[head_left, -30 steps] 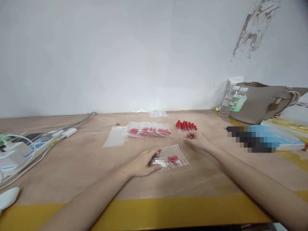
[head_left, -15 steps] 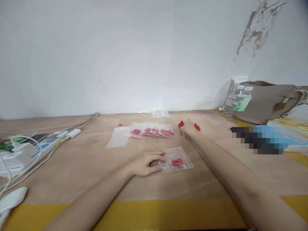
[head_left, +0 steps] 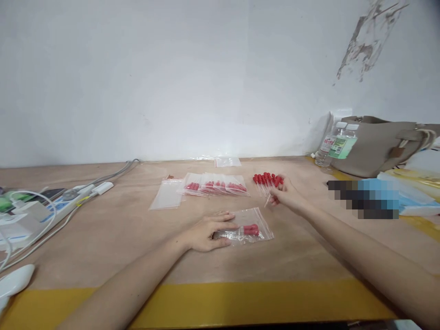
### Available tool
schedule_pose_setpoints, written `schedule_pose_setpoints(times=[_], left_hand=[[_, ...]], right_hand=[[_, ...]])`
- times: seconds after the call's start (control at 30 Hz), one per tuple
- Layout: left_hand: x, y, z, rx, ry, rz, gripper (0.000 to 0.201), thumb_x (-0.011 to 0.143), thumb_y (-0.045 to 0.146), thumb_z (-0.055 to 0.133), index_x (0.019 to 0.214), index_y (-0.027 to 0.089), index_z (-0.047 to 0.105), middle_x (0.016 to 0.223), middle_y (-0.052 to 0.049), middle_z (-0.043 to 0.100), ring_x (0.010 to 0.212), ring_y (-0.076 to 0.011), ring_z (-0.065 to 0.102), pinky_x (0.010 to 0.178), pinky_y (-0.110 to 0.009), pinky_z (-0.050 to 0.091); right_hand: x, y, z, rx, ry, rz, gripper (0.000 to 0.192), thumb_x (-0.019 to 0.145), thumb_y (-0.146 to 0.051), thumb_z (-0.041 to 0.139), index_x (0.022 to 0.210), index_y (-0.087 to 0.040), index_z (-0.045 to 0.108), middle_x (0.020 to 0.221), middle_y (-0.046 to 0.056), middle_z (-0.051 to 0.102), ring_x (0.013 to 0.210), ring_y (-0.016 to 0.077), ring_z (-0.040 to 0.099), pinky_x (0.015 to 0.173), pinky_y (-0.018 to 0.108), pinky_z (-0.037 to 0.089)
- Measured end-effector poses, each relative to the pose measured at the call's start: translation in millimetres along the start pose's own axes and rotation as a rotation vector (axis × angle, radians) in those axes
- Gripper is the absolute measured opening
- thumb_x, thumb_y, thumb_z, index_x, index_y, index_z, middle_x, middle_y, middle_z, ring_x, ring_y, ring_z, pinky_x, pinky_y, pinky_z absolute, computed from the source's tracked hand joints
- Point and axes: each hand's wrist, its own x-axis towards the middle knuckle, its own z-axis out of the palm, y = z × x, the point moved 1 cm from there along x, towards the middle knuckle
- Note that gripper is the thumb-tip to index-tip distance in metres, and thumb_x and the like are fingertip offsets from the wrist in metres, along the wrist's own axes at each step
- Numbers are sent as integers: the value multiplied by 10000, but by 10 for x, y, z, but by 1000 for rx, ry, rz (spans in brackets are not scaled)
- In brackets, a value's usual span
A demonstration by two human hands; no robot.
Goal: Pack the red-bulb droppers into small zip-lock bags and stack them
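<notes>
I see a clear zip bag (head_left: 250,227) with a few red-capped droppers inside lying flat on the wooden table (head_left: 103,238), near its front. My left hand (head_left: 209,231) rests on the bag's left end, fingers loosely spread, pinning it. My right hand (head_left: 283,195) pinches one dropper (head_left: 271,195) just beside the loose dropper pile (head_left: 266,179). Filled bags (head_left: 216,185) lie behind.

bare wood (head_left: 120,238) left of the hands, cables (head_left: 51,220) far left, handbag (head_left: 381,146) far right
</notes>
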Motion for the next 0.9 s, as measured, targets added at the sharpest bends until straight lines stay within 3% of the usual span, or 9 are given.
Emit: schedule_pose_setpoints(times=[0.17,0.33,0.43,0.53,0.63,0.77,0.9], left_hand=[[4,23,-17,4,-8,-31,506,837,410,493,1303,268,353,1376,-35,326,1267,-221,288,1042,-389,233],[11,51,-17,18,-5,-124,500,894,408,375,1350,247,248,1371,-46,335,1254,-208,307,1028,-371,261],[9,47,2,41,9,-124,548,873,419,415,1355,237,230,1370,-49,334,1244,-217,316,1027,-373,263],[7,28,21,63,16,-132,566,858,426,439,1353,243,233,1369,-38,334,1258,-237,281,1037,-398,242],[14,13,32,69,10,-133,576,855,432,443,1356,248,225,1375,-34,325,1265,-245,266,1039,-410,235],[24,10,37,62,16,-114,585,855,423,448,1361,253,209,1381,-32,315,1263,-245,273,1044,-410,227],[16,7,46,58,14,-122,584,852,422,454,1357,248,219,1378,-41,318,1261,-254,274,1037,-412,237]], right_hand=[[-356,227,97,278,55,55,460,675,-121,582,1013,-230,290,589,-74,510,486,105,571,491,239,515],[-487,235,165,499,-141,179,199,715,-205,595,826,-198,429,669,0,599,630,108,616,650,249,519],[-506,227,108,390,-233,165,193,668,-264,653,765,-162,522,696,10,607,615,87,587,623,222,492],[-497,232,35,135,-285,95,266,622,-322,686,782,-137,583,572,-33,558,475,47,476,477,186,406],[-483,235,35,-39,-340,22,319,610,-377,677,790,-125,604,536,-38,544,472,54,455,461,192,362],[-482,231,161,-17,-364,-71,356,576,-405,689,789,-136,592,683,7,616,591,94,536,549,224,406],[-492,227,257,-26,-363,-67,358,553,-421,696,734,-135,582,606,-4,592,534,95,520,516,229,392]])
